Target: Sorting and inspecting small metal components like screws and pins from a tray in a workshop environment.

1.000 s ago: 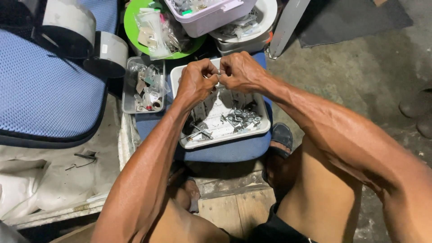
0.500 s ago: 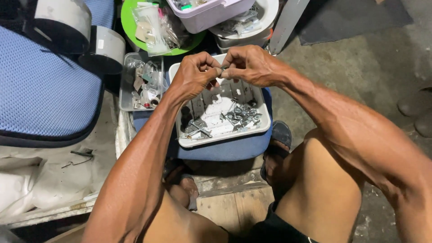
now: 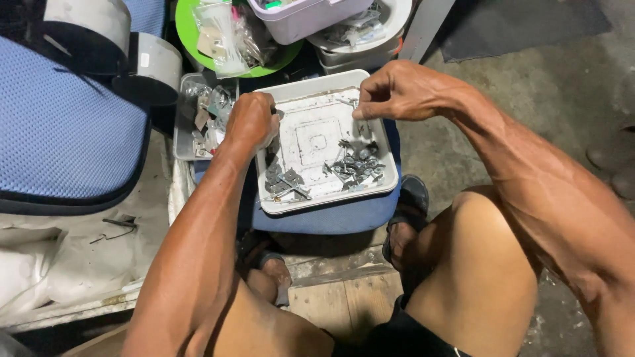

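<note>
A white square tray [image 3: 380, 188] rests on a blue padded stool [image 3: 331, 217] between my knees. Small grey metal parts lie in it, one heap [image 3: 356, 168] at the right and a few flat pieces [image 3: 283, 182] at the left. My left hand [image 3: 251, 122] is curled into a fist over the tray's left rim, with a small dark metal part poking out at the fingertips. My right hand [image 3: 397, 89] hovers over the tray's far right corner, thumb and forefinger pinched together; nothing shows between them.
A clear shallow tray [image 3: 184, 135] holding bagged parts sits left of the white tray. Behind it are a green plate [image 3: 192, 43] with plastic bags and stacked white tubs [image 3: 357, 39]. A blue mesh chair seat [image 3: 66, 139] fills the left. My sandalled feet rest below the stool.
My hands were joined together above the tray; they have now separated. The left one dropped to the tray's left rim and the right one moved to the far right corner.
</note>
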